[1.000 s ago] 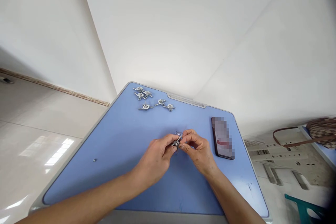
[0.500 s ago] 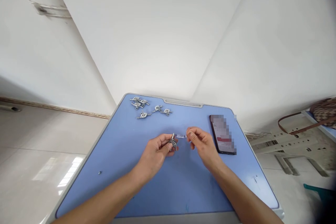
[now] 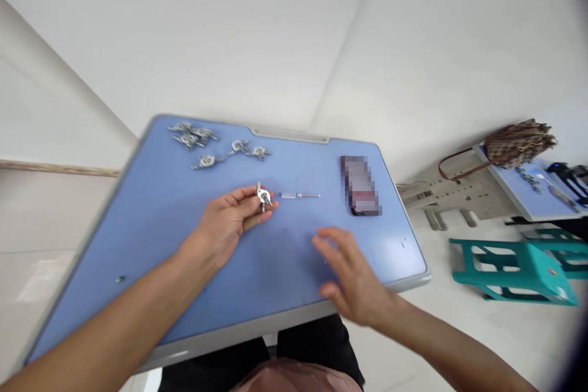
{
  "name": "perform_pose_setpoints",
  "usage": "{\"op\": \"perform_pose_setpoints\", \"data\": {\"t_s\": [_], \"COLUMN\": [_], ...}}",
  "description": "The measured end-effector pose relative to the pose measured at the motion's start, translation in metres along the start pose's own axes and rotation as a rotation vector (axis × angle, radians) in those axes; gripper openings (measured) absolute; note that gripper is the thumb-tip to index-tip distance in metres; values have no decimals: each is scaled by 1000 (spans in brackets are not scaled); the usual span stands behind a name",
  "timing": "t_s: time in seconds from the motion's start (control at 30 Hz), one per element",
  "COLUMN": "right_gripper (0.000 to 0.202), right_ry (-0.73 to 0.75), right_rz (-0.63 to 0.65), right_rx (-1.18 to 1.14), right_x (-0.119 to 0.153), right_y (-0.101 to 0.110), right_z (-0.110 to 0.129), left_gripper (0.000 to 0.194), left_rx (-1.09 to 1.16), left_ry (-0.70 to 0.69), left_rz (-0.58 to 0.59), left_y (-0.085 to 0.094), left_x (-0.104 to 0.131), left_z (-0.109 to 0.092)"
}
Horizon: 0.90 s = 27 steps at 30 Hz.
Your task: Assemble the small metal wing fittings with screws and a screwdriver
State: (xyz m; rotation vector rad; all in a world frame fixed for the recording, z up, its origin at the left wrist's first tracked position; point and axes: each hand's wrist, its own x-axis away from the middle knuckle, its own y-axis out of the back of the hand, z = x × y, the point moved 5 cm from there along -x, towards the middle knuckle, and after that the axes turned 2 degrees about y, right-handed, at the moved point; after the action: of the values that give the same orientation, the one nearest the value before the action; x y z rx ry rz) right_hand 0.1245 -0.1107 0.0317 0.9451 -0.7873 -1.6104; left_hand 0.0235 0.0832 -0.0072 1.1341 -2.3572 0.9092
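Observation:
Between the fingers of my left hand (image 3: 236,214) is a small metal fitting (image 3: 264,197), held above the middle of the blue table (image 3: 275,257). Just right of that fitting a small screwdriver (image 3: 298,195) with a clear handle lies on the tabletop, its metal shaft pointing right. My right hand (image 3: 351,269) hovers near the front right edge, fingers apart and holding nothing. Several similar metal fittings (image 3: 207,161) lie at the back left of the table.
A phone (image 3: 361,185) lies at the table's right. A tiny metal piece (image 3: 120,278) is at the left. Beyond the table stand a green stool (image 3: 542,269) and another table with a checkered bag (image 3: 521,142).
My right hand has let go of the screwdriver, which now lies on the table, and has moved toward the front edge, opening. The camera view has turned right.

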Motion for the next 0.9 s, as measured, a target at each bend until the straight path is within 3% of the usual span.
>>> {"op": "perform_pose_setpoints", "data": {"t_s": [0.07, 0.13, 0.27, 0.37, 0.5, 0.57, 0.63, 0.77, 0.9], "right_gripper": [63, 71, 77, 65, 46, 35, 26, 20, 19], "right_ry": [101, 100, 28, -135, -365, -408, -391, -186, -37], "right_rz": [153, 263, 301, 168, -202, -281, -262, -141, 15], "right_rx": [90, 141, 1, -309, -616, -566, -408, -106, 10], "right_x": [22, 29, 22, 19, 31, 35, 33, 13, -4], "right_y": [-19, -34, -32, -11, 10, 12, 13, 12, 7], "right_z": [11, 12, 5, -9, -38, -46, -47, -39, -41], "left_gripper": [14, 14, 16, 16, 16, 16, 16, 17, 15], "left_rx": [-25, -38, -64, -79, -77, -73, -73, -80, -91], "left_ry": [-3, -4, 8, 13, 23, 34, 50, 65, 72], "left_rz": [27, 28, 35, 54, 90, 112, 122, 138, 175], "left_y": [-2, -5, -10, -10, -10, -11, -12, -14, -15], "left_x": [2, 5, 9, 8, 7, 9, 12, 15, 14], "left_z": [0, 0, 1, 2, 3, 4, 4, 5, 9]}}
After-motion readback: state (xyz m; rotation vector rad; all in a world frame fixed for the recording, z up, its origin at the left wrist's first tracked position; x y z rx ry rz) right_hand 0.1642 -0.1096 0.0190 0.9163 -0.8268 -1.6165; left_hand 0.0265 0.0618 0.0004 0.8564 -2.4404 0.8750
